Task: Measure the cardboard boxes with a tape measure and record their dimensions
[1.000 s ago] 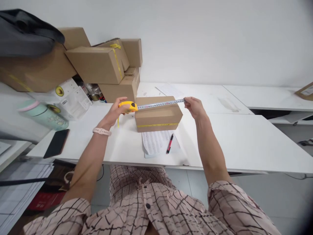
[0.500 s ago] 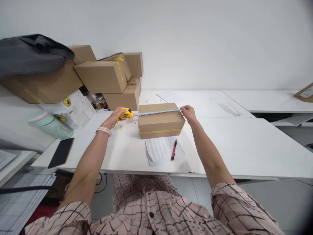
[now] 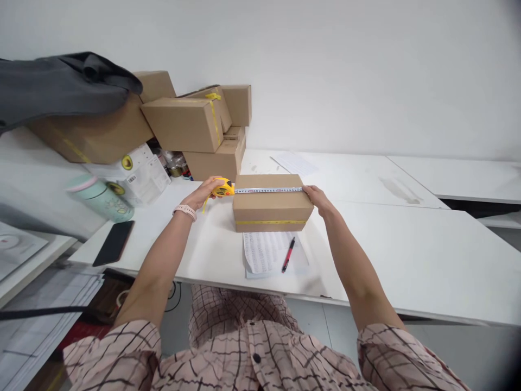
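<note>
A closed cardboard box (image 3: 271, 202) with a yellow tape strip along its front sits on the white table. My left hand (image 3: 203, 193) is closed around a yellow tape measure (image 3: 223, 187), just off the box's left edge. From its case the pale blade runs across the top of the box to the right edge. There my right hand (image 3: 318, 199) pinches the blade's end against the box, its fingertips partly hidden. Under the front of the box lies a printed sheet (image 3: 260, 255), with a red and black pen (image 3: 288, 255) on the papers.
Several cardboard boxes (image 3: 179, 125) are stacked at the back left, a dark grey bag (image 3: 73, 84) over them. A mint green bottle (image 3: 101, 201) and a black phone (image 3: 114, 243) stand and lie at the left. Another paper (image 3: 293, 162) lies near the wall.
The blade now lies flatter and straighter along the box top, and the case has come closer to the box's left edge. The view has shifted slightly. Both hands keep their hold.
</note>
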Motion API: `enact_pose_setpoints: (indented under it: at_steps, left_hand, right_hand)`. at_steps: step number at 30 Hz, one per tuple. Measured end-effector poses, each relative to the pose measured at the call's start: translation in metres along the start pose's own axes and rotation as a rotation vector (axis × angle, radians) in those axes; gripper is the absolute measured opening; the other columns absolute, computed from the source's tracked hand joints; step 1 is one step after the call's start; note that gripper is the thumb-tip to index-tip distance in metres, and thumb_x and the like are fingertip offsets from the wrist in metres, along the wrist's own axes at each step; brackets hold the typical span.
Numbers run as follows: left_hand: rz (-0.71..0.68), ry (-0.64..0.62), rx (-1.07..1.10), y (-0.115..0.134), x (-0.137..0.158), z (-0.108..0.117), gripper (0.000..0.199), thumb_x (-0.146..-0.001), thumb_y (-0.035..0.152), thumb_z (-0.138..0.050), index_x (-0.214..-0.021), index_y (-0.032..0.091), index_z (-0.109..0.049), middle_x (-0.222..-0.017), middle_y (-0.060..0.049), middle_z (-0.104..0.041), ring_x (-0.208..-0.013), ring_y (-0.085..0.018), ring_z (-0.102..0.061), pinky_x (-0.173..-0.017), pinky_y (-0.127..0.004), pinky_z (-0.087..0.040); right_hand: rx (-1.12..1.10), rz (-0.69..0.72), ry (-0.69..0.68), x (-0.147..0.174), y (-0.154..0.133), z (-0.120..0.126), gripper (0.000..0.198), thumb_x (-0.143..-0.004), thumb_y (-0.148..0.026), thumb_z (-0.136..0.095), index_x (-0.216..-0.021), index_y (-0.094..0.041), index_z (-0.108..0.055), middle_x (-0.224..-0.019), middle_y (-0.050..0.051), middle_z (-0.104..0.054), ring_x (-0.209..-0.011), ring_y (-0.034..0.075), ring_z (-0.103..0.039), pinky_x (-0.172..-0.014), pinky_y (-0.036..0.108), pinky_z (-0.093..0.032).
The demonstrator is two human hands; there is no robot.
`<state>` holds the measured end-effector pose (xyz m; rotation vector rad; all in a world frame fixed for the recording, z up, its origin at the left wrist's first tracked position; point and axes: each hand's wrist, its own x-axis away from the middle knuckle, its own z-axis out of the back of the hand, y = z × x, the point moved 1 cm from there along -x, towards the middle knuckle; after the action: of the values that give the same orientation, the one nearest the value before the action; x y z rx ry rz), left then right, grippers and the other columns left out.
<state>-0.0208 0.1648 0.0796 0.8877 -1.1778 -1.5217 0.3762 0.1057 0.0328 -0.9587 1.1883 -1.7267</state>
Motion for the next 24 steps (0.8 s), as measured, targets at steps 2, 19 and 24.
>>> enact_pose_setpoints:
  at_steps: [2,19,24]
  left_hand:
    - [0.003,-0.009,-0.002,0.000,0.001,0.001,0.053,-0.077,0.052,-0.069,-0.117,0.018,-0.063,-0.107,-0.006,-0.069,-0.075,-0.013,-0.060,-0.060,-0.024,-0.038]
    - [-0.056,-0.086,-0.079,0.036,0.071,-0.025,0.073,-0.073,0.047,-0.079,-0.136,0.021,-0.052,-0.110,-0.008,-0.069,-0.090,-0.020,-0.064,-0.070,-0.028,-0.045]
    - [0.122,-0.379,0.382,0.012,0.174,-0.121,0.061,-0.080,0.050,-0.077,-0.128,0.022,-0.053,-0.115,-0.010,-0.066,-0.080,-0.019,-0.069,-0.068,-0.032,-0.054]
  right_hand:
    - [-0.001,-0.009,0.011,0.002,-0.001,0.000,0.032,-0.078,-0.045,-0.067,-0.096,-0.018,-0.065,-0.106,0.008,-0.073,-0.086,0.019,-0.064,-0.068,0.026,-0.047]
    - [0.128,0.260,0.253,-0.009,-0.024,0.012,0.028,-0.087,-0.047,-0.057,-0.074,-0.021,-0.058,-0.069,0.001,-0.056,-0.071,0.016,-0.049,-0.071,0.030,-0.042]
    - [0.136,0.459,0.073,-0.018,-0.059,-0.017,0.031,-0.089,-0.049,-0.051,-0.082,-0.021,-0.063,-0.086,0.003,-0.066,-0.087,0.018,-0.056,-0.086,0.031,-0.043]
